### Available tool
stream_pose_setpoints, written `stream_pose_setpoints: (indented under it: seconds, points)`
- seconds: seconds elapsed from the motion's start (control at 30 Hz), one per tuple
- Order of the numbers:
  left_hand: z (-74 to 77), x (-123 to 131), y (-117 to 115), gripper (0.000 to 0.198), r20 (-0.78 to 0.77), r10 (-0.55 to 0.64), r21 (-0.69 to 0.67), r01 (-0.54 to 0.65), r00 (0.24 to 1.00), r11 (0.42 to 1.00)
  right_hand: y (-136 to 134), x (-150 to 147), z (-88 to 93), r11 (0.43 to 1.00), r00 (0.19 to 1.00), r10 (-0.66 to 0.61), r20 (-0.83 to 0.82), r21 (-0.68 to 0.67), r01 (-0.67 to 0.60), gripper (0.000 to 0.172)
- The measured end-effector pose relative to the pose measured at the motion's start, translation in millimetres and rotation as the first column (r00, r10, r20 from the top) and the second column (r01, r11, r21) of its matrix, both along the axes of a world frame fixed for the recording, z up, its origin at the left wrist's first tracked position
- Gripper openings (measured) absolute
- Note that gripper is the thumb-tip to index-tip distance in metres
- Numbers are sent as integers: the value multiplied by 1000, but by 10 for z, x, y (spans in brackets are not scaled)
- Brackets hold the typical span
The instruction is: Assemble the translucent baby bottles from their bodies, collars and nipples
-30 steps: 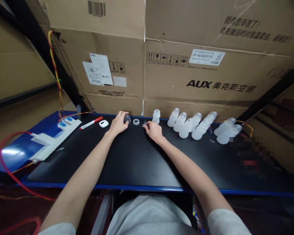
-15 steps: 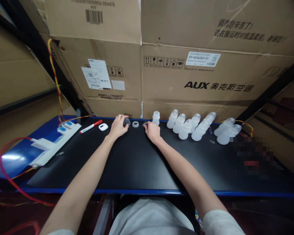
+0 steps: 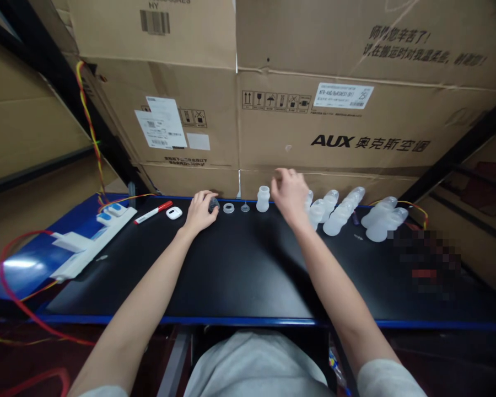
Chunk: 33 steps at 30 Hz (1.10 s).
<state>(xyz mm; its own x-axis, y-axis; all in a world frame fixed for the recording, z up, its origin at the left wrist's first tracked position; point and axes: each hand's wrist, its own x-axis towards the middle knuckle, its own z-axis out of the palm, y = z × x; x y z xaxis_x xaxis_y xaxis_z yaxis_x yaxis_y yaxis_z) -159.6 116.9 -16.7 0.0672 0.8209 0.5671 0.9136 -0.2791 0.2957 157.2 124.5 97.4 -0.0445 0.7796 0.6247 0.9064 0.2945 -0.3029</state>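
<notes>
My left hand (image 3: 200,212) rests on the black table (image 3: 231,264) at the back, its fingers curled round a small dark clear cap (image 3: 214,204). Just right of it lie a clear ring (image 3: 228,208) and a tiny clear funnel-shaped part (image 3: 245,207). A small translucent bottle (image 3: 263,198) stands upright beyond them. My right hand (image 3: 290,194) hovers above the table, fingers spread and empty, over the left end of a row of several translucent bottles (image 3: 334,218) lying on their sides.
Stacked cardboard boxes (image 3: 314,110) wall off the back of the table. A red marker (image 3: 153,212), a small white device (image 3: 174,213) and a white power strip (image 3: 91,237) with red and yellow wires lie at the left. A blurred patch (image 3: 425,264) sits at the right.
My right hand has let go of the tiny funnel part, lifted and moved right over the lying bottles. My left hand has stayed on the dark cap.
</notes>
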Motion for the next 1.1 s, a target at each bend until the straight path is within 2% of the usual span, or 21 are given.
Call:
stream_pose_setpoints:
  seconds: [0.07, 0.1, 0.17, 0.23, 0.3, 0.47, 0.57, 0.67, 0.73, 0.83, 0.9, 0.97, 1.03, 1.1]
  points:
    - [-16, 10, 14, 45, -4, -14, 31, 14, 1000, 999, 60, 287, 207, 991, 988, -136, 67, -7, 137, 41]
    - [-19, 20, 19, 45, -6, -18, 47, 18, 1000, 999, 90, 409, 266, 983, 980, -167, 109, -57, 174, 46]
    - [-12, 51, 16, 43, -11, -28, 84, 29, 1000, 996, 146, 588, 308, 953, 967, -182, 178, -211, 218, 49]
    - [15, 96, -4, 42, -19, -48, 122, 50, 999, 991, 189, 672, 297, 909, 969, -158, 192, -354, 218, 42]
    - [59, 159, -42, 41, -26, -78, 157, 81, 997, 984, 205, 682, 298, 891, 978, -131, 164, -413, 189, 35]
    - [186, 456, -205, 39, 38, -181, 238, 167, 983, 957, 25, 556, 501, 927, 993, -88, 81, -359, 111, 30]
    - [233, 757, -353, 47, 177, -298, 248, 250, 938, 936, -185, 416, 637, 933, 1000, 16, 16, -361, -9, 30]
    - [237, 1078, -514, 61, 407, -389, 152, 359, 826, 921, -352, 221, 665, 893, 978, 199, -62, -399, -207, 30]
    - [224, 1242, -600, 62, 562, -349, 45, 394, 750, 918, -417, 90, 633, 834, 942, 312, -122, -439, -333, 31]
    - [204, 1360, -673, 49, 683, -196, -86, 343, 704, 935, -474, -55, 566, 775, 903, 408, -134, -472, -420, 29]
    - [200, 1365, -689, 44, 676, -132, -105, 273, 724, 956, -500, -110, 522, 783, 900, 429, -73, -467, -411, 32]
    - [208, 1343, -692, 41, 620, -98, -106, 206, 778, 973, -509, -143, 479, 795, 896, 444, -9, -458, -398, 40]
    - [231, 1316, -691, 42, 575, -73, -96, 156, 815, 983, -491, -163, 437, 786, 877, 480, 25, -456, -417, 45]
    - [275, 1284, -685, 46, 607, -78, -84, 160, 791, 983, -446, -165, 406, 764, 841, 540, 23, -432, -479, 44]
